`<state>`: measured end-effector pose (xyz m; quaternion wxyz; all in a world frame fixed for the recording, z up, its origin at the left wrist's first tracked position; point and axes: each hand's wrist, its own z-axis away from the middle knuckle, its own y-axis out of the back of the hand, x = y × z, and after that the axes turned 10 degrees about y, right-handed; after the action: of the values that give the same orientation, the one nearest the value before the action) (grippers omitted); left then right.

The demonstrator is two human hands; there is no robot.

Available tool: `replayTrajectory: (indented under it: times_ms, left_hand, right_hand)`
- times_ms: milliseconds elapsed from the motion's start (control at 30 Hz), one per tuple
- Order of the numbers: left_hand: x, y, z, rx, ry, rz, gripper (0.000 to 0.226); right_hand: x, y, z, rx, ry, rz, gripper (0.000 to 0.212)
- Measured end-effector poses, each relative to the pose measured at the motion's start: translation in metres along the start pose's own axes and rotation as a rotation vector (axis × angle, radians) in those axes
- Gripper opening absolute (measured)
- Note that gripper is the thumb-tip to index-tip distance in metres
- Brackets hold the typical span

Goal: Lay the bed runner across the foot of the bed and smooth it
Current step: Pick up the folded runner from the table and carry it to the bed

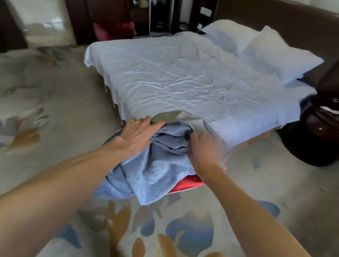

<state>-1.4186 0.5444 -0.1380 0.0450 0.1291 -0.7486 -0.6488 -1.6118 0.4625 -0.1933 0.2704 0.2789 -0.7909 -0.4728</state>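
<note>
Bed runner — bunched blue cloth with a grey satin side and a red edge showing below, heaped at the near corner of the bed, partly hanging toward the carpet. Left hand — fingers curled over the cloth's upper left fold, grasping it. Right hand — blurred, pressed on the cloth's right side; whether it grips cannot be told. Two pillows at the headboard. Dark nightstand right of the bed.
</note>
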Motion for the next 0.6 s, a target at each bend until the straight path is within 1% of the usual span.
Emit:
replayTrajectory:
  times_ms: [167,400,600]
  left_hand:
    - [-0.072,-0.025,-0.081,0.008,0.024,-0.014,0.048]
    - [-0.173,-0.034,-0.193,0.009,0.04,-0.044,0.047]
    - [-0.232,-0.052,-0.283,0.028,0.055,-0.041,0.044]
  right_hand:
    - [-0.015,-0.042,-0.104,0.019,0.052,0.01,0.045]
    - [-0.042,-0.088,-0.249,0.029,0.073,-0.01,0.048]
    - [-0.049,-0.133,-0.351,0.028,0.075,-0.025,0.046]
